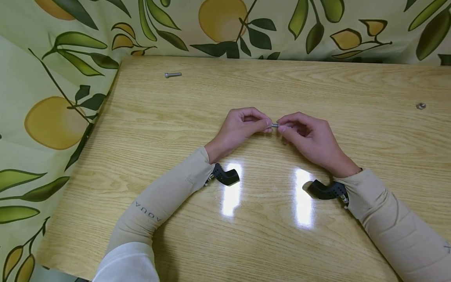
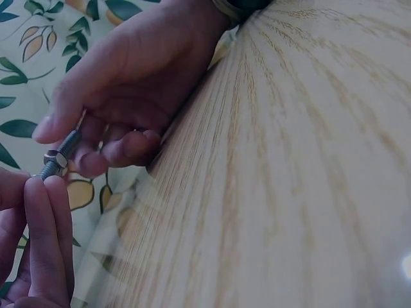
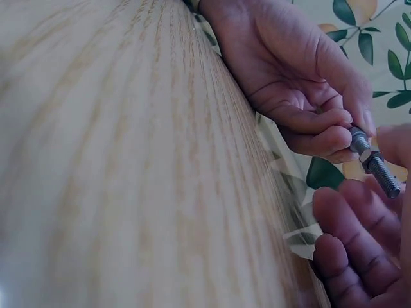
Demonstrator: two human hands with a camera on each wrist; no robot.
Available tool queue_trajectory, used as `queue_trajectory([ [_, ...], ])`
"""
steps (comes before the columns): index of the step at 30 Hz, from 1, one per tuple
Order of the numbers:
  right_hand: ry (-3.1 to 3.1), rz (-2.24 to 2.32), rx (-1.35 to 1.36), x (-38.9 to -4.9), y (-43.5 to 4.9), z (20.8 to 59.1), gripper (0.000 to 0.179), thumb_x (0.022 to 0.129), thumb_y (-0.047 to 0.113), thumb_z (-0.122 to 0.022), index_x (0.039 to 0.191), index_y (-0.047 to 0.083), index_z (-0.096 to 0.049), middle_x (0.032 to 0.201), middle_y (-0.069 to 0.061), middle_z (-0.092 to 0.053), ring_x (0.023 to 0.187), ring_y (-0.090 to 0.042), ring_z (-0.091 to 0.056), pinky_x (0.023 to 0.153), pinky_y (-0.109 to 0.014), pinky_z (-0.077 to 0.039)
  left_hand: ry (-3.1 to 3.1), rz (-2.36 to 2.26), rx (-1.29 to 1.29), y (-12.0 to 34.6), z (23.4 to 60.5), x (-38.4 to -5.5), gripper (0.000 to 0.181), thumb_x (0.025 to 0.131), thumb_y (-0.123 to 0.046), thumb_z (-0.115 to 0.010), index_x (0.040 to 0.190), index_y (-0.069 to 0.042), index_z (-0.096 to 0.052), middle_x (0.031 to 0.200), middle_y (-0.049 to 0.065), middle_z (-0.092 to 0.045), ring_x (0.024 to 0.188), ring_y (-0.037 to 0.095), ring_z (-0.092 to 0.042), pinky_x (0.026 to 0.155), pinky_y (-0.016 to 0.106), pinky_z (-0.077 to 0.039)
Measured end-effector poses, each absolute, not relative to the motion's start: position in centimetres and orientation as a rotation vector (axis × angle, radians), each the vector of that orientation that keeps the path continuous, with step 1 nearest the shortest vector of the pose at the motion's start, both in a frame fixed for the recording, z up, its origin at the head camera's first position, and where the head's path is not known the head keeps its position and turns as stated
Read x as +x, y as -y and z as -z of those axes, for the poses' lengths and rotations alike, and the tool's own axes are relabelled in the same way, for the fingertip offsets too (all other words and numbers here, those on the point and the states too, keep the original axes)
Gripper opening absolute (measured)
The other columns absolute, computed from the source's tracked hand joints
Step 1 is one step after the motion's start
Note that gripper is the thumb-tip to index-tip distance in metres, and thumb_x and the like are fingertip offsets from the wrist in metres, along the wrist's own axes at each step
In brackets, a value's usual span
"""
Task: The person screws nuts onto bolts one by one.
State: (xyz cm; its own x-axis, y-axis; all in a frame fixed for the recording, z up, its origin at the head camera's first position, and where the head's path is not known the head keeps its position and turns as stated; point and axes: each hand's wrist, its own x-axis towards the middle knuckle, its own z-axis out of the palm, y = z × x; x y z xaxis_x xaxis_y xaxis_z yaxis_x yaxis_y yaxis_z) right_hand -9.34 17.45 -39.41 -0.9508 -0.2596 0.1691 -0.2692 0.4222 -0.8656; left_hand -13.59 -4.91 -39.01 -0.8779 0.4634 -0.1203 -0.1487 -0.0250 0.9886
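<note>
Over the middle of the table, both hands meet at a small metal bolt (image 1: 275,125). My left hand (image 1: 241,125) pinches its head end between thumb and fingers. A hex nut (image 2: 56,160) sits partway along the threads. From the other side my right hand (image 1: 311,137) has its thumb and fingertips at the nut, the other fingers loosely curled. The threaded tip (image 3: 390,185) of the bolt points toward the right palm in the right wrist view.
Another bolt (image 1: 173,75) lies at the back left of the wooden table (image 1: 197,227). A loose nut (image 1: 421,106) lies at the far right. Patterned cloth (image 1: 169,23) hangs along the back and left. Both wrists carry black devices (image 1: 227,176).
</note>
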Motion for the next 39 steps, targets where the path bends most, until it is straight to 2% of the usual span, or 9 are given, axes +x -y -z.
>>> queue_trajectory([
  [4, 2.584, -1.629, 0.551, -9.35, -17.53, 39.46, 0.028, 0.094, 0.004, -0.075, 0.121, 0.005, -0.068, 0.103, 0.013, -0.067, 0.073, -0.002, -0.067, 0.065, -0.012, -0.054, -1.848, -1.951, 0.334, 4.9, 38.88, -13.55, 0.011, 0.099, -0.007, -0.07, 0.105, 0.002, -0.073, 0.099, 0.01, -0.078, 0.089, 0.012, -0.076, 0.092, 0.032, -0.064],
  [6, 2.575, -1.626, 0.572, -9.34, -17.56, 39.47, 0.027, 0.093, 0.002, -0.075, 0.119, 0.005, -0.068, 0.105, 0.016, -0.066, 0.074, -0.001, -0.068, 0.066, -0.011, -0.054, -1.852, -1.949, 0.335, 4.91, 38.85, -13.54, 0.011, 0.099, -0.007, -0.07, 0.105, 0.002, -0.073, 0.099, 0.011, -0.078, 0.089, 0.013, -0.076, 0.092, 0.032, -0.064],
  [13, 2.666, -1.659, 0.488, -9.24, -17.45, 39.08, 0.018, 0.1, 0.014, -0.07, 0.117, 0.012, -0.072, 0.084, -0.004, -0.074, 0.07, -0.008, -0.072, 0.065, -0.014, -0.055, -1.858, -1.938, 0.334, 4.94, 38.82, -13.51, 0.012, 0.098, -0.009, -0.071, 0.105, 0.001, -0.074, 0.099, 0.009, -0.078, 0.09, 0.012, -0.076, 0.092, 0.031, -0.064],
  [17, 2.64, -1.672, 0.512, -9.28, -17.5, 39.22, 0.025, 0.098, 0.01, -0.071, 0.123, 0.009, -0.068, 0.098, 0.007, -0.071, 0.072, -0.007, -0.072, 0.067, -0.013, -0.055, -1.868, -1.936, 0.341, 4.92, 38.9, -13.57, 0.012, 0.098, -0.009, -0.071, 0.104, 0.0, -0.074, 0.097, 0.007, -0.078, 0.089, 0.012, -0.076, 0.091, 0.031, -0.064],
  [20, 2.624, -1.656, 0.563, -9.3, -17.52, 39.32, 0.03, 0.096, 0.006, -0.073, 0.125, 0.007, -0.065, 0.104, 0.009, -0.067, 0.073, -0.006, -0.072, 0.069, -0.012, -0.056, -1.88, -1.929, 0.346, 4.92, 38.95, -13.58, 0.011, 0.098, -0.01, -0.071, 0.104, -0.001, -0.074, 0.096, 0.006, -0.079, 0.089, 0.012, -0.076, 0.09, 0.03, -0.064],
  [26, 2.685, -1.566, 0.566, -9.34, -17.45, 39.39, 0.021, 0.097, 0.011, -0.073, 0.118, 0.011, -0.07, 0.091, -0.002, -0.074, 0.072, -0.004, -0.071, 0.065, -0.013, -0.054, -1.873, -1.932, 0.345, 4.88, 38.94, -13.53, 0.011, 0.098, -0.009, -0.071, 0.104, 0.0, -0.074, 0.095, 0.005, -0.078, 0.088, 0.012, -0.076, 0.089, 0.029, -0.064],
  [33, 2.618, -1.608, 0.589, -9.36, -17.57, 39.46, 0.025, 0.095, 0.006, -0.074, 0.12, 0.006, -0.067, 0.095, 0.005, -0.071, 0.069, -0.005, -0.071, 0.065, -0.013, -0.056, -1.858, -1.946, 0.323, 4.82, 38.94, -13.57, 0.011, 0.098, -0.008, -0.072, 0.104, 0.001, -0.074, 0.094, 0.006, -0.078, 0.087, 0.013, -0.076, 0.089, 0.03, -0.064],
  [39, 2.662, -1.606, 0.522, -9.33, -17.52, 39.34, 0.014, 0.101, 0.015, -0.069, 0.113, 0.01, -0.072, 0.083, -0.002, -0.074, 0.07, -0.005, -0.07, 0.063, -0.014, -0.053, -1.851, -1.949, 0.316, 4.78, 38.91, -13.56, 0.011, 0.098, -0.007, -0.071, 0.104, 0.002, -0.073, 0.095, 0.009, -0.078, 0.087, 0.012, -0.076, 0.091, 0.032, -0.064],
])
